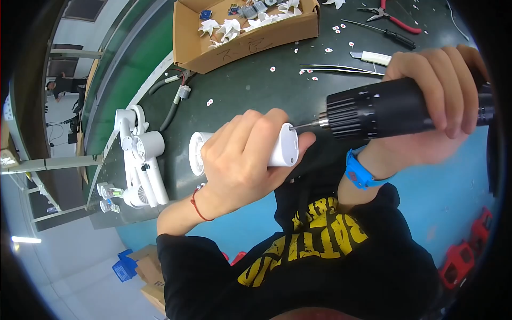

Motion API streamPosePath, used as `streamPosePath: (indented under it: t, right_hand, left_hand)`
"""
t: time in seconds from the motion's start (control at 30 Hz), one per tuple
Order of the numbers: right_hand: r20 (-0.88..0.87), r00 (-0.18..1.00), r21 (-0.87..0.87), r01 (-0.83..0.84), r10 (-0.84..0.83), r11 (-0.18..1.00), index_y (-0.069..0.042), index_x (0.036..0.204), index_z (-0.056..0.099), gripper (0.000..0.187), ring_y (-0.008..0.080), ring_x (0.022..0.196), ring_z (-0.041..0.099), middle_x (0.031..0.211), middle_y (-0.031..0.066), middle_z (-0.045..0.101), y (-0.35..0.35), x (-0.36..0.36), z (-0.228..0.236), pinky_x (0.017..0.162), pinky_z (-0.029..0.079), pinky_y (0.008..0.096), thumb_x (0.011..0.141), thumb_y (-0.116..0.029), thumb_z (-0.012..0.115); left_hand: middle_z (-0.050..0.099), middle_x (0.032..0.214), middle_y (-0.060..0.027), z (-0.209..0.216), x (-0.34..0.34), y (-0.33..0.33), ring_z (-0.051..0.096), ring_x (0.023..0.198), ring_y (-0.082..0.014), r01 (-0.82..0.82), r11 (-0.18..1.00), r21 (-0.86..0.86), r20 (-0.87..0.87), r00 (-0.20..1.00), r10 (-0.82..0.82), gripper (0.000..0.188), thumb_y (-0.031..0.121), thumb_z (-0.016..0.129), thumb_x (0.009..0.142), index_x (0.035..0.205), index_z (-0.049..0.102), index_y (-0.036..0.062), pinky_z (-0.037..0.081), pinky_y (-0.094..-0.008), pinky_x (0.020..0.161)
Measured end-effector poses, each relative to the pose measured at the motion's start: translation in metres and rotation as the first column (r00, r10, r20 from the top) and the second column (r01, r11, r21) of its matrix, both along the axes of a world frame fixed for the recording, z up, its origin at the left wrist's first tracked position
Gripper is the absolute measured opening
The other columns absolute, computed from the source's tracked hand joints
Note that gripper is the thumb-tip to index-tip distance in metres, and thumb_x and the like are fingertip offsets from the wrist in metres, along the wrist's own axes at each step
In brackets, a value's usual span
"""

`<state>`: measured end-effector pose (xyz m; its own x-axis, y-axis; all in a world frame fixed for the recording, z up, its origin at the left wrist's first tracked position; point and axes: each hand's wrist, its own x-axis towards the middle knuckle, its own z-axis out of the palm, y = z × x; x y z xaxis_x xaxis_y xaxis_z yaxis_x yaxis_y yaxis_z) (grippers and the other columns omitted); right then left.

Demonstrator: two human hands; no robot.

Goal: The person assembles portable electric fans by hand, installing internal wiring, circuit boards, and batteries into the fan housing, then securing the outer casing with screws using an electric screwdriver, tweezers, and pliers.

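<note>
My left hand (242, 154) is wrapped round a white plastic housing (286, 146), with a ring-shaped end showing past the knuckles and a flat oval end cap facing right. In my right hand (448, 90) is a black electric screwdriver (368, 109), held level and pointing left. Its thin metal bit (306, 125) meets the end cap at a small hole near the upper edge. A second hole shows lower on the cap. The middle of the housing is hidden by my left fingers.
Beyond my hands stands a cardboard box (248, 50) with white fan wheels and small motors. Tweezers (341, 69), a utility knife (373, 57), a screwdriver (392, 36) and red-handled pliers (397, 22) lie at the far right. Several white fan bodies (146, 170) and a cable (170, 112) are left.
</note>
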<state>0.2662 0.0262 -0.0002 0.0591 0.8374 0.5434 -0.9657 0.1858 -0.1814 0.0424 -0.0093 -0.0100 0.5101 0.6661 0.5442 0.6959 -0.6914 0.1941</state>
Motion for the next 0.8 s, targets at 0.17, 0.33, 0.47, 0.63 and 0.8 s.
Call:
streamPosePath:
  t: [0.17, 0.33, 0.47, 0.63, 0.8]
  right_hand:
    - [-0.322, 0.944, 0.087, 0.109, -0.075, 0.990, -0.007, 0.089, 0.056, 0.024, 0.0103, 0.048, 0.056, 0.060, 0.0002, 0.057, 0.004, -0.022, -0.016, 0.052, 0.050, 0.0225, 0.096, -0.026, 0.042]
    - [-0.336, 0.941, 0.075, 0.058, -0.029, 0.996, -0.009, 0.087, 0.055, 0.023, 0.0126, 0.048, 0.057, 0.060, 0.0014, 0.059, 0.003, -0.018, -0.021, 0.053, 0.051, 0.0247, 0.096, -0.025, 0.042]
    - [-0.007, 1.000, 0.090, -0.021, 0.021, 0.996, -0.009, 0.083, 0.054, 0.023, 0.0145, 0.049, 0.058, 0.060, 0.0024, 0.059, 0.012, 0.008, -0.022, 0.052, 0.052, 0.0262, 0.096, -0.024, 0.042]
    - [0.030, 0.999, 0.125, -0.045, 0.042, 0.991, -0.009, 0.080, 0.052, 0.021, 0.0150, 0.048, 0.058, 0.058, 0.0028, 0.059, 0.008, 0.000, -0.024, 0.051, 0.052, 0.0260, 0.095, -0.019, 0.043]
    - [-0.179, 0.963, -0.042, 0.199, -0.203, 0.979, -0.008, 0.078, 0.052, 0.018, 0.0145, 0.047, 0.057, 0.057, 0.0028, 0.058, -0.002, -0.020, -0.021, 0.049, 0.051, 0.0249, 0.094, -0.014, 0.044]
  left_hand:
    - [0.048, 0.064, -0.0049, -0.002, -0.003, 0.002, 0.050, 0.049, -0.0201, 0.009, 1.000, 0.018, 0.000, 1.000, -0.009, 0.035, 0.022, 0.080, 0.070, 0.089, 0.059, 0.0036, 0.040, -0.0299, 0.044]
    - [0.047, 0.063, -0.0042, -0.003, -0.004, 0.003, 0.050, 0.049, -0.0190, -0.010, 1.000, 0.009, -0.073, 0.997, 0.011, 0.032, 0.024, 0.079, 0.072, 0.088, 0.059, 0.0040, 0.039, -0.0302, 0.044]
    - [0.047, 0.062, -0.0038, -0.005, -0.004, 0.004, 0.049, 0.049, -0.0187, -0.013, 1.000, 0.015, -0.101, 0.995, 0.014, 0.032, 0.026, 0.078, 0.073, 0.087, 0.059, 0.0044, 0.039, -0.0304, 0.043]
    - [0.047, 0.062, -0.0037, -0.007, -0.003, 0.005, 0.049, 0.049, -0.0188, -0.004, 1.000, 0.012, -0.107, 0.994, 0.005, 0.032, 0.027, 0.077, 0.074, 0.086, 0.059, 0.0051, 0.039, -0.0303, 0.043]
    - [0.047, 0.061, -0.0035, -0.008, -0.003, 0.004, 0.049, 0.049, -0.0188, -0.004, 1.000, 0.000, -0.108, 0.994, 0.004, 0.031, 0.028, 0.077, 0.074, 0.086, 0.059, 0.0053, 0.038, -0.0303, 0.043]
